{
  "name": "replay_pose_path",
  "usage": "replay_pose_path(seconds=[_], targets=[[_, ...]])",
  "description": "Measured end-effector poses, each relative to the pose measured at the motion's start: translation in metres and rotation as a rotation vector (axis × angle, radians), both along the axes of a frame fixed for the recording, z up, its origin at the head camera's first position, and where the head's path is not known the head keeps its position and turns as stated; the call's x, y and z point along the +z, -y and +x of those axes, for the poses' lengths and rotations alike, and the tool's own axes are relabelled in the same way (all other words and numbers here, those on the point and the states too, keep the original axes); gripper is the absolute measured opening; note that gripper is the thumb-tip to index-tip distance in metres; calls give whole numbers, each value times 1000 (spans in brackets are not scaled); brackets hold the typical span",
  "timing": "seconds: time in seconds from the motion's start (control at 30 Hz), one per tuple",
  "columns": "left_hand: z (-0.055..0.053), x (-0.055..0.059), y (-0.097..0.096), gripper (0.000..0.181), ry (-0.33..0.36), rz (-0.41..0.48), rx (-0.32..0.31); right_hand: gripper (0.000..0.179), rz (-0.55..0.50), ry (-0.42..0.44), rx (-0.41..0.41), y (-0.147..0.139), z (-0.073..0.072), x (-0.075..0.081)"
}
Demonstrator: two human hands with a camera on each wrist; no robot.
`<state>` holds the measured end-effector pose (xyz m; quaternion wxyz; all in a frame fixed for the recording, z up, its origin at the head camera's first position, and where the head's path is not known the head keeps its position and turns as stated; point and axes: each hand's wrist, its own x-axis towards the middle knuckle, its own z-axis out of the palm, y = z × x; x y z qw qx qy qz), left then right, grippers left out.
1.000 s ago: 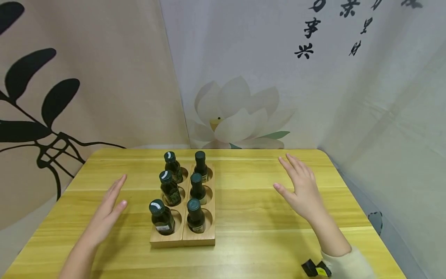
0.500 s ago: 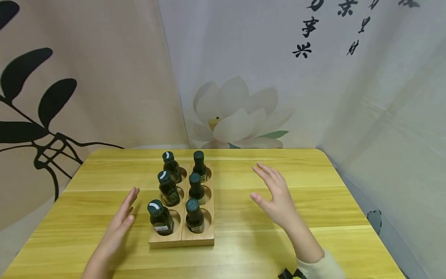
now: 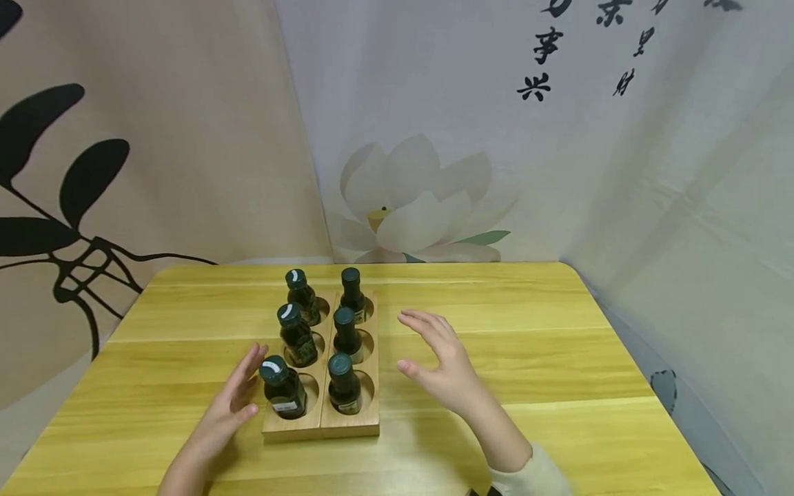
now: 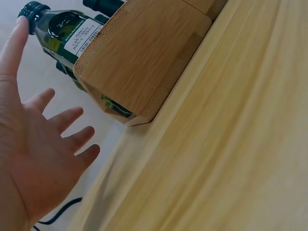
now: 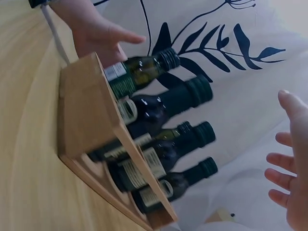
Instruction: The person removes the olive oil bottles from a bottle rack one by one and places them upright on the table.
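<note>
Several small dark green glass bottles (image 3: 285, 390) with dark green screw caps stand in two columns of round holes in a wooden bottle rack (image 3: 350, 431). Left-column bottles are wider, while the right-column bottles (image 3: 344, 393) have long narrow necks. My left hand (image 3: 218, 417) is beside the rack's left side, fingers extended, close to the front-left bottle; contact cannot be told. To the right of the rack, my right hand (image 3: 448, 375) hovers over the table with spread fingers, holding nothing. The right wrist view shows bottle labels (image 5: 139, 168) and that hand apart from the bottles.
The yellow wood-grain table (image 3: 558, 331) extends on both sides of the rack. Behind it hangs a pale cloth curtain (image 3: 434, 83) printed with a lotus, leaves and dark characters. A black cable (image 4: 62, 211) shows below my left hand in the left wrist view.
Both hands have moved inward toward the rack: the left one rightward, the right one leftward and slightly nearer. The bottles and rack keep their places on the table.
</note>
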<state>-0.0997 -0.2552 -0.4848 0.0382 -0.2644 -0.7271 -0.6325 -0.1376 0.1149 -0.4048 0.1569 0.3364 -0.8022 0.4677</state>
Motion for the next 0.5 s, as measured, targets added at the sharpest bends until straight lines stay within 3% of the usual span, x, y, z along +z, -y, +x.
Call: replay_pose_path(seconds=[0.2,0.5], targets=[[2,-6,0,86,33,-31,7,61,-13,58,38,18,2,-4],[5,-8,-2,92,170,-111,83,55,-20,84,98,39,3,-10]])
